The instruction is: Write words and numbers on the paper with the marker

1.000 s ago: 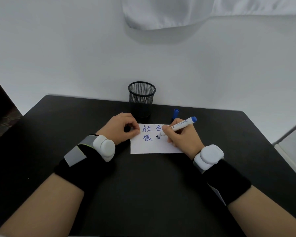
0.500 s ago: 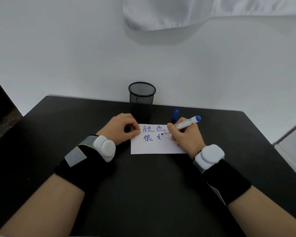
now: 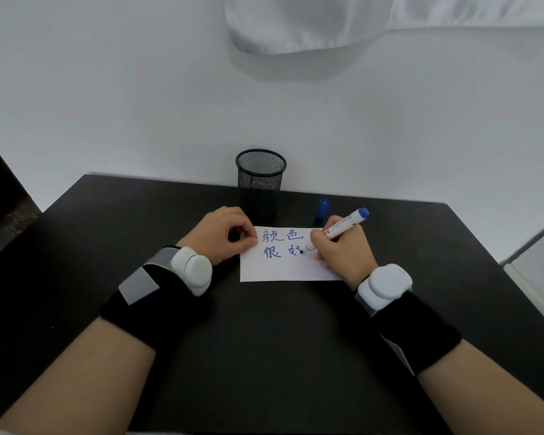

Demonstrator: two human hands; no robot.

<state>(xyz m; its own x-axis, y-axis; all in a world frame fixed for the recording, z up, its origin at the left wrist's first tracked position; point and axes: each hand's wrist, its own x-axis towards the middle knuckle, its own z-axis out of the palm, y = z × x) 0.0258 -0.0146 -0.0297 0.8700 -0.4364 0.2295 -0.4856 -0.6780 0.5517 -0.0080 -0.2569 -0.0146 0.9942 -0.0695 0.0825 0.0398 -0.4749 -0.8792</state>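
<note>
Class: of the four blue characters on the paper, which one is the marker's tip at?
The bottom-right character on the paper: the marker in the right hand has its tip at its right edge; the other three stand clear.

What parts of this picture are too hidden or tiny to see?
All in the head view:
- Right edge of the paper: under the right hand.
- Paper's top left corner: covered by fingers of the left hand.
- Print on the marker: too small to read.
- Near end of the blue cap: behind the right hand.
- Bottom of the mesh cup: too dark.
</note>
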